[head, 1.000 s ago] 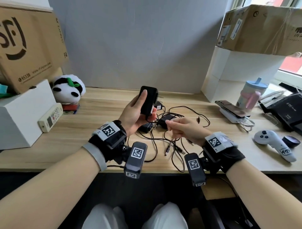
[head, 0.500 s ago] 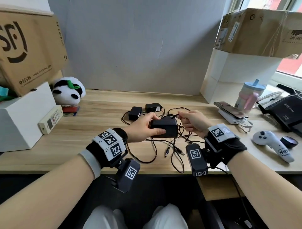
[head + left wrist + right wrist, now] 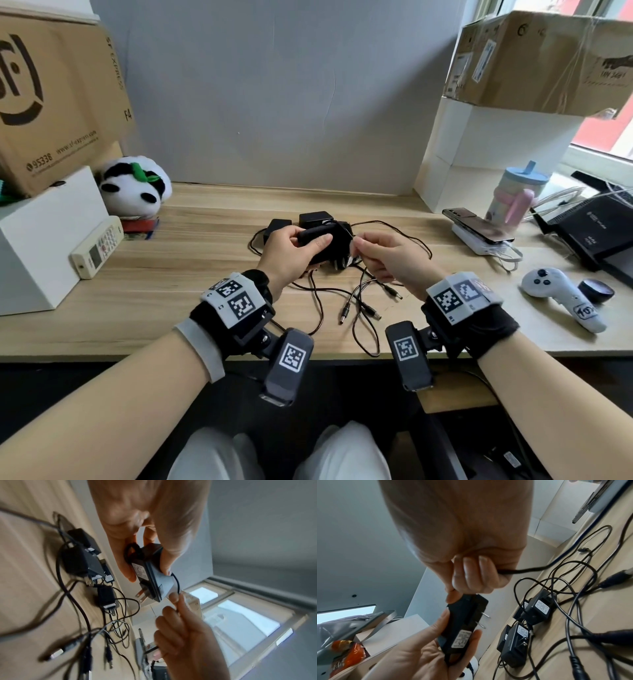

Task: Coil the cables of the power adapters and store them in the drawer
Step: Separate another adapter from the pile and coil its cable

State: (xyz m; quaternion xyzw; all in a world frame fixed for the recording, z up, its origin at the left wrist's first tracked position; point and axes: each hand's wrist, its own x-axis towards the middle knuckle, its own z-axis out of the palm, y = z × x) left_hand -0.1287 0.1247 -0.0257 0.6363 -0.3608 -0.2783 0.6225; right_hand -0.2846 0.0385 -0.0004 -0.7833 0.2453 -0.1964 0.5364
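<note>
The left hand (image 3: 291, 251) is gripping an adapter (image 3: 150, 573) above the desk (image 3: 171, 274), while the right hand (image 3: 390, 260) is pinching its cable (image 3: 176, 582). Coiling is seemingly starting; next, loops need winding round the body. No drawer is showing.
</note>
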